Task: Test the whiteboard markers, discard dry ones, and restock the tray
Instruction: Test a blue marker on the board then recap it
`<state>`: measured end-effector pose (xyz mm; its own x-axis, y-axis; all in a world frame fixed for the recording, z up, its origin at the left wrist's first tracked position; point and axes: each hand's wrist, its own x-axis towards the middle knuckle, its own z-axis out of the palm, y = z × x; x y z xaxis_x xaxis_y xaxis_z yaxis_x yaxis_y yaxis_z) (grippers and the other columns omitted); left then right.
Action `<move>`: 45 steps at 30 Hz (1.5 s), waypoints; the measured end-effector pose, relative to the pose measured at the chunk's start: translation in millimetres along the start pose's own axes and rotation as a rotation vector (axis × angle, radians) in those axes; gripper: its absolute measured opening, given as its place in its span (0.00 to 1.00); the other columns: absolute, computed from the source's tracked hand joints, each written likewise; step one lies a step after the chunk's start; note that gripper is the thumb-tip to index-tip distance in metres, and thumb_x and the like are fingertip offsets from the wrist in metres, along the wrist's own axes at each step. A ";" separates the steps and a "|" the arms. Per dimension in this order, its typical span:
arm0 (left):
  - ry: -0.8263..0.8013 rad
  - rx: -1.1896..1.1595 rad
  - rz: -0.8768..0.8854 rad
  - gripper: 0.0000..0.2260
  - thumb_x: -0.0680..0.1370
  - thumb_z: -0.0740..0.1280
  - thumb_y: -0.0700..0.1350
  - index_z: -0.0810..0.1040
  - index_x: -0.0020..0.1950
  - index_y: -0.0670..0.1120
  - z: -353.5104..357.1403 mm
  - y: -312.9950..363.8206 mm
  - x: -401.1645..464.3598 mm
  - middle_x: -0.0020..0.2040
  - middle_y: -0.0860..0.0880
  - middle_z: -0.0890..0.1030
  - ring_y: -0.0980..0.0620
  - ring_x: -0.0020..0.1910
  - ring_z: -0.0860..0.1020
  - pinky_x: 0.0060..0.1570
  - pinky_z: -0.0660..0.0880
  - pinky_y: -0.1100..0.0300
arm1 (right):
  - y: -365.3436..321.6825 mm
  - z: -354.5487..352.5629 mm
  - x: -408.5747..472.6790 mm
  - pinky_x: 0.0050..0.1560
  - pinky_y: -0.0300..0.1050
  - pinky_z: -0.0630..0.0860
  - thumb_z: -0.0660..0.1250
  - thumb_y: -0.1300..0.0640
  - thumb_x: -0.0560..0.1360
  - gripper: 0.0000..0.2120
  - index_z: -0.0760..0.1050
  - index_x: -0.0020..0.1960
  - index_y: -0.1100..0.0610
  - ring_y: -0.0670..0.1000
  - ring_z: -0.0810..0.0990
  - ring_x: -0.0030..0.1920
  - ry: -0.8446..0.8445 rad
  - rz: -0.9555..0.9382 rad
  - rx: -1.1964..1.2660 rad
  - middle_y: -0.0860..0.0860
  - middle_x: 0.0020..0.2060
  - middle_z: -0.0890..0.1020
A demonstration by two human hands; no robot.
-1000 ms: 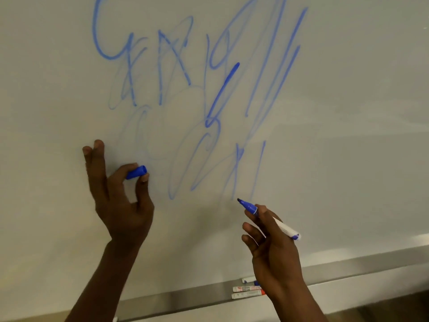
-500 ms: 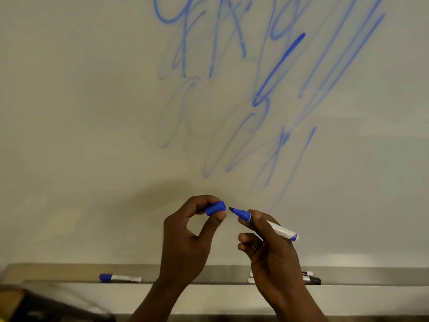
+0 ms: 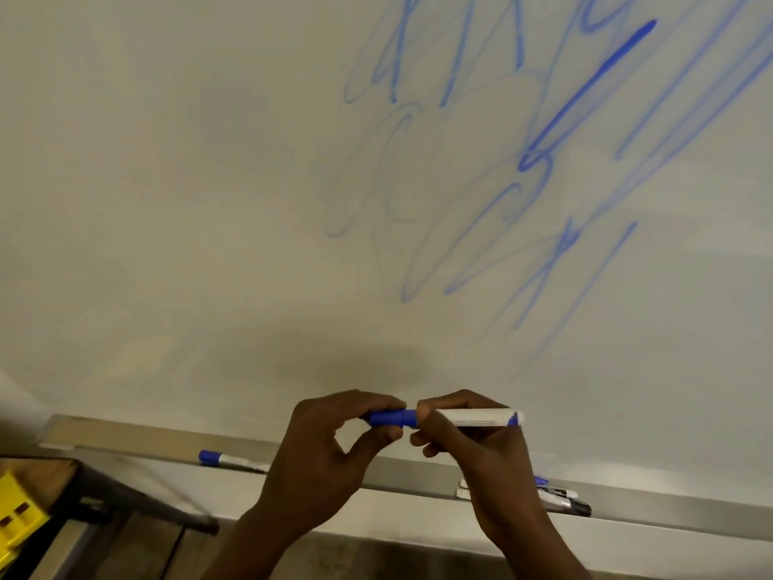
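Pinching the blue cap [image 3: 387,417] between thumb and fingertips, the left hand [image 3: 330,458] meets the right hand [image 3: 481,450] in front of the whiteboard [image 3: 167,203], just above the tray [image 3: 376,481]. The right hand's fingers are curled round the white barrel of the marker [image 3: 472,417], which lies level — its blue end cap poking out to the right. Cap and barrel sit in line and touching; whether the cap is fully seated cannot be told. Blue scribbles [image 3: 543,161] — some bold, some faint — cover the board's upper right. On the tray a blue-capped marker [image 3: 232,460] lies to the left, and a few more markers [image 3: 562,498] lie partly hidden behind the right wrist. A yellow object [image 3: 19,512] sits at the lower left.
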<state>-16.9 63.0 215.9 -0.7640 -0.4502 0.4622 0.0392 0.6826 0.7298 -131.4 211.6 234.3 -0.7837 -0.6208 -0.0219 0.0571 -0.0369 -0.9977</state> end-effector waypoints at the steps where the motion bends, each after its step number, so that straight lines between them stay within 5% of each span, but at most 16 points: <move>1: 0.004 -0.023 -0.024 0.09 0.74 0.69 0.58 0.80 0.53 0.67 0.8 -1.4 -2.6 0.49 0.72 0.82 0.67 0.52 0.80 0.57 0.67 0.78 | 1.7 1.8 0.3 0.41 0.46 0.84 0.80 0.41 0.65 0.21 0.84 0.47 0.57 0.59 0.87 0.41 -0.008 -0.009 -0.007 0.58 0.39 0.87; 5: 0.007 -0.051 -0.078 0.09 0.72 0.69 0.60 0.81 0.52 0.68 2.7 -11.0 -14.3 0.49 0.68 0.83 0.62 0.52 0.82 0.56 0.73 0.68 | 4.7 8.6 2.7 0.41 0.53 0.84 0.64 0.29 0.69 0.27 0.85 0.36 0.52 0.60 0.86 0.36 0.006 -0.014 0.052 0.58 0.35 0.86; 8: 0.024 -0.056 -0.103 0.10 0.72 0.69 0.60 0.82 0.52 0.66 2.9 -13.8 -23.6 0.48 0.68 0.84 0.62 0.51 0.82 0.56 0.75 0.64 | 11.4 13.2 3.9 0.39 0.52 0.82 0.55 0.36 0.75 0.29 0.83 0.32 0.55 0.60 0.84 0.31 0.010 0.035 0.085 0.61 0.31 0.84; 14: 0.078 -0.033 -0.132 0.12 0.71 0.74 0.49 0.81 0.50 0.65 -4.2 -10.5 -37.2 0.44 0.72 0.82 0.67 0.49 0.81 0.55 0.70 0.78 | 24.2 33.1 -5.2 0.33 0.43 0.79 0.58 0.49 0.74 0.20 0.80 0.29 0.54 0.56 0.80 0.27 -0.011 -0.055 0.193 0.57 0.27 0.81; 18: 0.081 -0.057 -0.148 0.09 0.73 0.70 0.52 0.84 0.52 0.59 -14.1 -13.6 -50.7 0.45 0.67 0.84 0.63 0.47 0.83 0.53 0.74 0.71 | 35.4 51.2 -9.5 0.38 0.41 0.79 0.70 0.35 0.67 0.20 0.80 0.28 0.51 0.50 0.79 0.31 -0.004 -0.083 0.203 0.51 0.27 0.79; 21: 0.093 -0.053 -0.133 0.11 0.74 0.70 0.49 0.83 0.53 0.63 -25.4 -16.1 -55.3 0.45 0.66 0.85 0.63 0.47 0.83 0.52 0.74 0.74 | 43.1 60.5 -8.8 0.36 0.39 0.78 0.63 0.44 0.74 0.19 0.78 0.28 0.50 0.49 0.79 0.27 -0.094 -0.077 0.204 0.51 0.24 0.78; 25: 0.042 -0.064 -0.167 0.11 0.73 0.71 0.50 0.83 0.54 0.63 -52.3 -36.9 -49.8 0.48 0.64 0.85 0.62 0.49 0.83 0.53 0.76 0.71 | 47.7 74.5 4.0 0.36 0.48 0.80 0.61 0.45 0.77 0.19 0.79 0.36 0.55 0.59 0.78 0.26 -0.262 0.019 0.111 0.59 0.27 0.80; 28: 0.081 0.025 -0.213 0.12 0.72 0.76 0.42 0.85 0.52 0.56 -73.4 -75.9 -47.3 0.51 0.59 0.84 0.60 0.51 0.82 0.52 0.76 0.71 | 64.3 92.3 14.1 0.33 0.50 0.80 0.70 0.45 0.78 0.17 0.81 0.45 0.60 0.59 0.80 0.29 -0.264 0.118 0.076 0.59 0.32 0.82; 31: 0.126 0.147 -0.311 0.14 0.72 0.77 0.37 0.86 0.53 0.54 -90.1 -125.9 -55.7 0.53 0.53 0.77 0.57 0.51 0.79 0.48 0.76 0.72 | 91.9 105.9 25.9 0.34 0.48 0.80 0.72 0.57 0.77 0.05 0.83 0.49 0.59 0.57 0.83 0.34 -0.213 0.221 0.052 0.60 0.38 0.84; 34: 0.071 0.173 -0.389 0.16 0.72 0.77 0.35 0.86 0.53 0.55 -96.1 -167.4 -65.1 0.50 0.52 0.76 0.57 0.47 0.79 0.46 0.78 0.68 | 123.8 118.7 39.3 0.42 0.48 0.84 0.70 0.65 0.78 0.05 0.84 0.51 0.61 0.58 0.87 0.42 -0.248 0.340 -0.002 0.62 0.43 0.86; 37: 0.131 0.141 -0.490 0.17 0.71 0.77 0.34 0.85 0.53 0.53 -88.8 -198.3 -70.2 0.49 0.53 0.80 0.58 0.47 0.80 0.48 0.79 0.66 | 160.4 139.0 53.4 0.48 0.47 0.85 0.74 0.61 0.76 0.05 0.86 0.50 0.56 0.55 0.86 0.44 -0.248 0.388 -0.178 0.55 0.42 0.87; 41: 0.271 0.043 -0.765 0.17 0.73 0.76 0.34 0.84 0.59 0.46 -74.5 -241.6 -82.3 0.49 0.49 0.85 0.54 0.45 0.83 0.57 0.81 0.51 | 202.2 168.5 65.7 0.51 0.43 0.81 0.77 0.56 0.73 0.05 0.87 0.49 0.50 0.46 0.82 0.43 -0.192 0.372 -0.441 0.45 0.39 0.84; 45: 0.283 0.066 -0.873 0.17 0.75 0.72 0.32 0.81 0.64 0.43 -66.3 -268.1 -91.6 0.60 0.43 0.83 0.49 0.57 0.80 0.68 0.75 0.49 | 228.0 194.3 73.5 0.56 0.42 0.79 0.76 0.57 0.74 0.06 0.87 0.51 0.54 0.50 0.83 0.47 -0.162 0.341 -0.572 0.51 0.45 0.87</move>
<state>85.2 -116.9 11.3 -0.3193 -0.9392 -0.1267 -0.5208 0.0622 0.8514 -55.8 5.4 17.8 -0.6747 -0.6357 -0.3751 -0.0867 0.5730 -0.8150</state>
